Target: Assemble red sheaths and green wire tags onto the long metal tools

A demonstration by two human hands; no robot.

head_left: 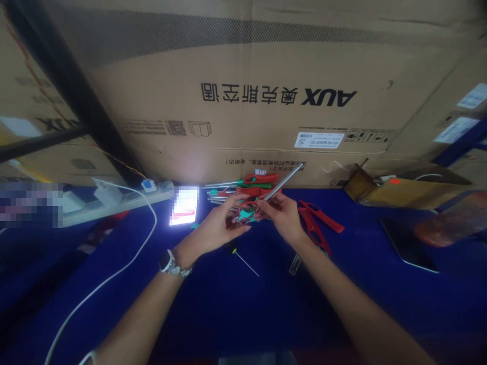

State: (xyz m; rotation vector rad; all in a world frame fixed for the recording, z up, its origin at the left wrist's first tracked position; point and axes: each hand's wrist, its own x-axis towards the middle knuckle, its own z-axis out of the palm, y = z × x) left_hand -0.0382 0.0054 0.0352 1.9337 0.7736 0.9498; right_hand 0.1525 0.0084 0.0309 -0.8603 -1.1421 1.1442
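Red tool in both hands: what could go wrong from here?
1. The left hand and right hand pinch the red tool. Its rod juts toward the pile behind and could knock it if swung.
2. A loose pin and tube lie on the table between the forearms, and an arm could sweep them off.
3. The cable runs beside the left arm and might snag.

Blue-covered table (pixel 243 314); big cardboard box (pixel 266 101) behind; dim light.
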